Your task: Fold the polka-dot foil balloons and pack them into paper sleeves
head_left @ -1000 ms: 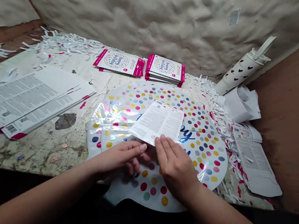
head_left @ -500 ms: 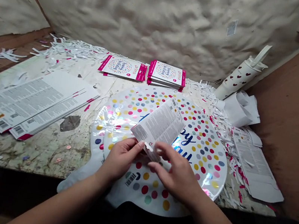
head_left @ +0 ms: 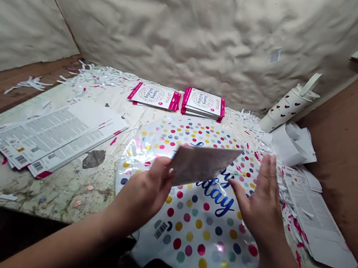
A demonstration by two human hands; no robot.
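My left hand [head_left: 147, 194] is closed on the near-left corner of a folded card packet [head_left: 206, 165], which is tilted so its face shows dark and slightly blurred. The packet is held above a flat foil balloon [head_left: 197, 245] with coloured dots and blue lettering. My right hand [head_left: 261, 201] is off the packet, fingers stretched out and thumb apart, over the right side of the balloon. Part of the lettering is hidden behind the packet.
Two stacks of pink-edged packets, a left stack [head_left: 154, 96] and a right stack [head_left: 203, 101], lie at the back. Unfolded printed cards [head_left: 60, 133] are at left. A tumbler with hearts [head_left: 287, 106], crumpled paper [head_left: 293, 143], a loose card [head_left: 317, 224] and paper shreds [head_left: 96, 78] line the edges.
The right hand has let go of the packet's near end and moved right, its fingers straightened. The left hand has tilted the packet and turned it. The whole view has shifted slightly.
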